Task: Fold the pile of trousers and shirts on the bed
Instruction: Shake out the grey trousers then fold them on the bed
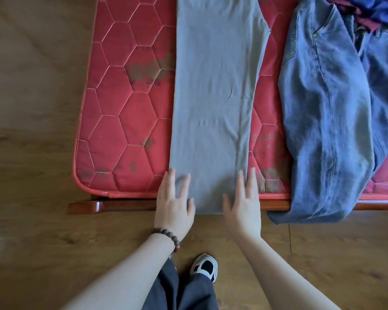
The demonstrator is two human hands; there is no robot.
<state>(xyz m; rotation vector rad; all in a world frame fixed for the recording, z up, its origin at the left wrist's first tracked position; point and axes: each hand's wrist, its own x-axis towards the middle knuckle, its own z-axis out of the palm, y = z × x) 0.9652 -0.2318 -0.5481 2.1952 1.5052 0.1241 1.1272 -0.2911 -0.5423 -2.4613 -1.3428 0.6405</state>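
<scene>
Mattress (126, 121), red, quilted in hexagons, stained. Left hand (174, 204) and right hand (244, 206) lie flat, fingers straight and spread, gripping nothing, pressing the near end of grey trousers (213, 97): smooth, thin, laid in one long narrow strip, not yet folded crosswise. Right: blue jeans (329, 121), heavy denim, rumpled, unfolded; more clothes (372, 12) far right.

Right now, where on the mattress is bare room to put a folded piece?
Bare mattress lies left of the grey trousers. A narrower strip separates them from the jeans. The right side is crowded with piled clothes.
</scene>
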